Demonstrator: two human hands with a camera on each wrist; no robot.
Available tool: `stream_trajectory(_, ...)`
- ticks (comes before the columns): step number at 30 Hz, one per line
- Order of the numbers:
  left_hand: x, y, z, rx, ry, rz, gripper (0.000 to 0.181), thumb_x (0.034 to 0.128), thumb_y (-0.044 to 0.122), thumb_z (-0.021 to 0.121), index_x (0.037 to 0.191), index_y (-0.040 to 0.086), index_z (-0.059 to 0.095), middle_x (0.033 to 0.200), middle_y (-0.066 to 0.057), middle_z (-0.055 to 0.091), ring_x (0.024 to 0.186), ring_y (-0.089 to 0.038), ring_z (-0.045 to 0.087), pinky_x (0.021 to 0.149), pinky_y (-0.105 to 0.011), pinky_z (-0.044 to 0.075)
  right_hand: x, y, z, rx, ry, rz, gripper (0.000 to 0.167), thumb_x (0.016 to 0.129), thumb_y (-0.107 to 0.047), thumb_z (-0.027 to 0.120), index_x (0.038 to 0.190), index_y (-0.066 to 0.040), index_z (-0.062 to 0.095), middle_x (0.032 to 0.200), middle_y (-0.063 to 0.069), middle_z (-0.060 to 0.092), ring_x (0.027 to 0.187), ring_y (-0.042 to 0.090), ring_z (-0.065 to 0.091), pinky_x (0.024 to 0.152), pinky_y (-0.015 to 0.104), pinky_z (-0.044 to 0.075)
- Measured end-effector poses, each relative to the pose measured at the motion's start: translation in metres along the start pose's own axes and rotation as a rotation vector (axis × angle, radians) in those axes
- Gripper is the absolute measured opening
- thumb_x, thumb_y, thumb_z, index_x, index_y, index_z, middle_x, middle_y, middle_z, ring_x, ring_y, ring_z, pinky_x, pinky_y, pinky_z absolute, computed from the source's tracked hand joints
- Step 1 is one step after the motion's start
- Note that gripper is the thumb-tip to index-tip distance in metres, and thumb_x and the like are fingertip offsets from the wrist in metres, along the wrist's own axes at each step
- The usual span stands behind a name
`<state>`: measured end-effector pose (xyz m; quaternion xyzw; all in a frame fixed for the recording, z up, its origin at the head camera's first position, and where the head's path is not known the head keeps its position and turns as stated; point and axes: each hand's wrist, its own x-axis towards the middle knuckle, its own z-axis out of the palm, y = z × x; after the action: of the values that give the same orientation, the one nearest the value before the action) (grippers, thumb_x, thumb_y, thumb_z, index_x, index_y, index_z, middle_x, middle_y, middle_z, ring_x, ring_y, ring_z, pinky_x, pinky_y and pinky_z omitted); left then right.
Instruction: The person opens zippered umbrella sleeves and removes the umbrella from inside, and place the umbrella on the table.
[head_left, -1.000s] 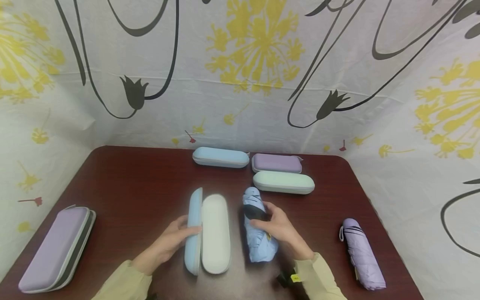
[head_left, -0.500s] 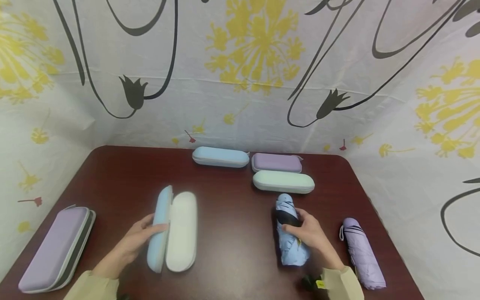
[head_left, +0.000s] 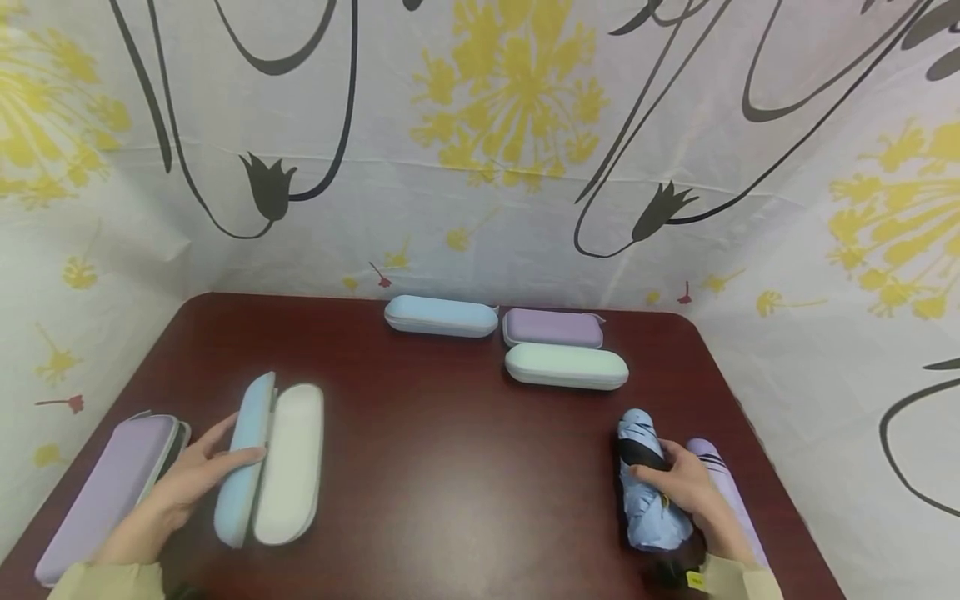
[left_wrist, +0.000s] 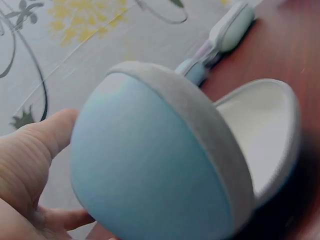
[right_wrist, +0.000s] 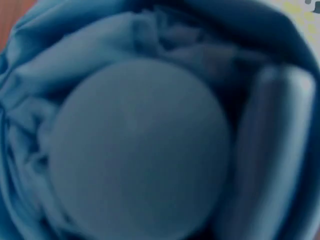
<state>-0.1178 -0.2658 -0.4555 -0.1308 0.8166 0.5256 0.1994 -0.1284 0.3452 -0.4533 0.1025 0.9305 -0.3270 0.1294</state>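
Note:
My left hand (head_left: pixel 197 473) grips the lid of an unzipped light blue case (head_left: pixel 244 467), thumb across the lid's edge. Its white-lined other half (head_left: pixel 291 467) lies folded out to the right. In the left wrist view the case's rounded blue end (left_wrist: pixel 150 165) fills the middle, and the fingers are mostly behind it. My right hand (head_left: pixel 688 483) holds a folded light blue umbrella (head_left: pixel 647 508) with a black band, at the table's right side. Close up, the right wrist view shows the umbrella's round end (right_wrist: pixel 140 150) within bunched fabric; no fingers show there.
A larger purple case (head_left: pixel 105 500) lies at the left edge, partly behind my left arm. A purple umbrella (head_left: pixel 723 479) lies beside my right hand, partly covered by it. At the back are a closed blue case (head_left: pixel 441 317), a purple case (head_left: pixel 553 327) and a mint case (head_left: pixel 567 367).
The hands have moved apart. My left hand has carried the open blue case left, near the large purple case; my right has taken the blue umbrella right, near the purple umbrella.

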Motion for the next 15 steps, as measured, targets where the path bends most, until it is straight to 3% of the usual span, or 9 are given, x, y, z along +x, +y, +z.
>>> stream_trajectory(2,-0.002,-0.004,-0.008,0.026,0.008,0.025,0.088,0.0896,0.031,0.06,0.149,0.002,0.001,0.114,-0.031,0.055,0.092,-0.023,0.058,0.073,-0.033,0.047,-0.002,0.008,-0.004,-0.002,-0.004,0.008,0.081,0.08,-0.03,0.072,0.131,0.019,0.033,0.117,0.036,0.051,0.094,0.034,0.057,0.078,0.045,0.048)
stream_trajectory(5,-0.004,-0.008,-0.019,0.056,0.004,0.06,0.088,0.0892,0.028,0.061,0.148,0.0,0.002,0.105,-0.022,0.06,0.085,-0.017,0.058,0.07,-0.033,0.048,-0.004,0.017,-0.009,-0.015,-0.017,0.008,0.081,0.08,-0.028,0.072,0.132,0.02,0.031,0.114,0.036,0.053,0.091,0.033,0.058,0.076,0.043,0.049)
stream_trajectory(10,-0.006,-0.008,-0.03,0.165,0.029,0.081,0.092,0.0865,0.03,0.064,0.147,-0.002,0.003,0.102,-0.025,0.056,0.084,-0.022,0.057,0.065,-0.037,0.05,-0.008,0.028,-0.015,-0.039,-0.024,-0.018,0.081,0.078,-0.026,0.073,0.131,0.019,0.033,0.112,0.035,0.055,0.091,0.032,0.06,0.073,0.039,0.05)
stream_trajectory(15,-0.006,-0.01,-0.033,0.299,0.1,0.115,0.095,0.0827,0.031,0.068,0.146,-0.004,0.007,0.096,-0.027,0.055,0.081,-0.028,0.057,0.06,-0.037,0.049,-0.009,0.032,-0.02,-0.057,-0.023,-0.049,0.081,0.076,-0.026,0.075,0.131,0.019,0.035,0.112,0.034,0.056,0.092,0.032,0.059,0.069,0.035,0.049)
